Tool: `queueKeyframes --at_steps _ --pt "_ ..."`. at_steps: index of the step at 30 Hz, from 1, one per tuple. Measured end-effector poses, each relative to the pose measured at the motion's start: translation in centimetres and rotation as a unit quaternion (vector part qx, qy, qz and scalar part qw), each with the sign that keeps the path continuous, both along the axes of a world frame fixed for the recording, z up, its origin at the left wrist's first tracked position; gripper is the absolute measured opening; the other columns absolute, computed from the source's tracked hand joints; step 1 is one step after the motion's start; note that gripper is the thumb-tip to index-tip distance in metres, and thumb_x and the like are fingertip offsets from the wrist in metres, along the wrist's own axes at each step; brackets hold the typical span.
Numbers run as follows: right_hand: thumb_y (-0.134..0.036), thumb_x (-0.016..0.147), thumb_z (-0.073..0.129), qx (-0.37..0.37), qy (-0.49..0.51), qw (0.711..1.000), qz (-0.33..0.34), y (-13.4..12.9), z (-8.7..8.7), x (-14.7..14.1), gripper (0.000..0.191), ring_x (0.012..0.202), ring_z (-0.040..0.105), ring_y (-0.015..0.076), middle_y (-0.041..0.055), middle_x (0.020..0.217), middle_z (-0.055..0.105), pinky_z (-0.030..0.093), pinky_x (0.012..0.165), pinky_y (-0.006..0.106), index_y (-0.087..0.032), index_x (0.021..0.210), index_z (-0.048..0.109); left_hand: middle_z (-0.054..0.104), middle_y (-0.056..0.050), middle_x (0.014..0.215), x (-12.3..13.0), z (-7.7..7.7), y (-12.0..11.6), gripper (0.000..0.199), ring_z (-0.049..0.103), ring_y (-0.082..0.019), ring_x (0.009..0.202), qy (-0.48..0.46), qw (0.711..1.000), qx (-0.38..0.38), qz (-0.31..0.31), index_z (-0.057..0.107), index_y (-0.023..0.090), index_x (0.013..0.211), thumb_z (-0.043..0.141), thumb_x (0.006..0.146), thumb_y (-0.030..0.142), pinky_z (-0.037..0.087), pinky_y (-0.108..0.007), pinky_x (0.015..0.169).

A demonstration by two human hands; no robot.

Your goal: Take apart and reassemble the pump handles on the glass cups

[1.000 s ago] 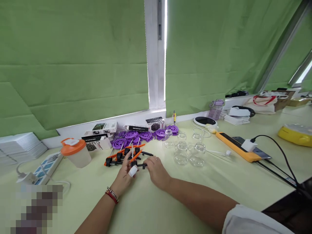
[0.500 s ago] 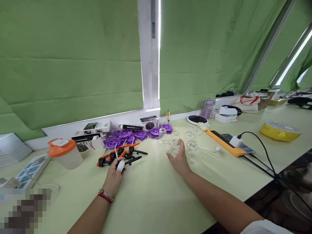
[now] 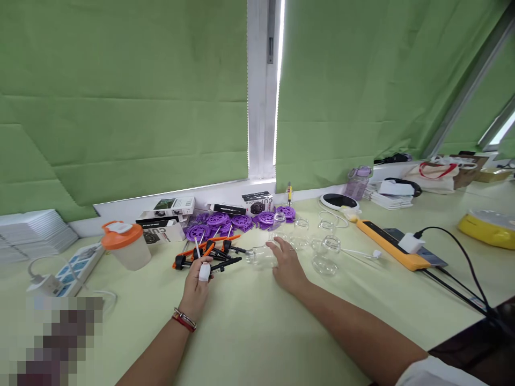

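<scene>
My left hand (image 3: 198,279) is closed on a black rod-like part (image 3: 230,264) at the edge of a pile of black and orange parts (image 3: 209,249); a white wrap covers its thumb. My right hand (image 3: 288,268) is curled against a clear glass jar (image 3: 259,256) that lies on its side, its mouth towards the rod. Part of the jar is hidden by the fingers. Several more clear jars stand to the right and behind, one of them a jar (image 3: 326,257) near the forearm. Purple wheel-shaped pieces (image 3: 219,220) lie behind the pile.
An orange-lidded shaker (image 3: 127,247) and a power strip (image 3: 78,271) are at the left. Small boxes (image 3: 171,206) line the wall. An orange bar-shaped device (image 3: 390,244), a phone, cables and a yellow container (image 3: 486,228) are at the right.
My right hand has moved left towards my left hand, and the jar beside it has gone from upright to lying on its side. The camera view has turned slightly left.
</scene>
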State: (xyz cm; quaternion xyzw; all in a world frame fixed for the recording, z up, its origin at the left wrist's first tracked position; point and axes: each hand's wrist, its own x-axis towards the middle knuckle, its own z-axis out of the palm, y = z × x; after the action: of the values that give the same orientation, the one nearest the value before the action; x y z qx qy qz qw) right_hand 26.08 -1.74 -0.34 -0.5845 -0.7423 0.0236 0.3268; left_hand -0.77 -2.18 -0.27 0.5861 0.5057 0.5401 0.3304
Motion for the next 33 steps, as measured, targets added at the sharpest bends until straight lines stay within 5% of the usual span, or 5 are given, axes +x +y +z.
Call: queueKeyframes --at_steps 6,12,16,20,33 --pt "0.005 0.061 0.046 0.007 -0.036 0.996 0.076 0.1 0.7 -2.3 0.077 0.133 0.026 0.026 0.0091 0.139 0.034 0.026 0.109 0.042 -0.025 0.132 0.047 0.055 -0.008 0.1 -0.3 -0.3 0.2 0.036 0.052 -0.016 0.079 0.038 0.999 0.004 0.008 0.057 0.019 0.103 0.04 0.088 0.047 0.05 -0.031 0.071" --pt "-0.009 0.064 0.059 -0.069 0.123 0.965 0.222 -0.8 1.5 -4.2 0.075 0.129 0.035 0.0222 0.0076 0.138 0.039 0.029 0.109 0.039 -0.025 0.134 0.035 0.056 -0.011 0.109 0.3 0.2 -0.5 0.044 0.055 -0.017 0.082 -0.015 0.999 -0.024 -0.032 0.059 0.018 0.103 0.04 0.086 0.055 0.051 -0.03 0.07" --pt "-0.015 0.062 0.069 -0.123 0.227 0.929 0.266 -0.4 2.3 -4.4 0.07 0.124 0.042 0.0223 0.0057 0.135 0.042 0.033 0.106 0.039 -0.027 0.126 0.043 0.057 -0.009 0.105 0.3 0.9 -1.0 0.051 0.054 -0.015 0.076 -0.084 0.993 -0.074 -0.033 0.06 0.018 0.106 0.04 0.084 0.059 0.05 -0.029 0.068" --pt "-0.022 0.058 0.077 -0.13 0.211 0.914 0.32 0.9 3.1 -3.9 0.068 0.125 0.04 0.0262 0.0072 0.134 0.043 0.03 0.107 0.043 -0.027 0.122 0.053 0.059 -0.007 0.091 0.2 1.5 -1.2 0.053 0.051 -0.014 0.068 -0.07 0.993 -0.086 -0.032 0.063 0.016 0.107 0.042 0.083 0.06 0.048 -0.027 0.061" --pt "-0.023 0.055 0.079 -0.127 0.2 0.909 0.342 1.7 2.9 -3.7 0.072 0.121 0.042 0.0266 0.0072 0.13 0.042 0.033 0.103 0.044 -0.031 0.123 0.055 0.054 -0.003 0.074 0.6 1.5 -1.1 0.053 0.046 -0.013 0.059 -0.01 0.998 -0.063 -0.015 0.062 0.014 0.103 0.039 0.084 0.058 0.042 -0.026 0.053"
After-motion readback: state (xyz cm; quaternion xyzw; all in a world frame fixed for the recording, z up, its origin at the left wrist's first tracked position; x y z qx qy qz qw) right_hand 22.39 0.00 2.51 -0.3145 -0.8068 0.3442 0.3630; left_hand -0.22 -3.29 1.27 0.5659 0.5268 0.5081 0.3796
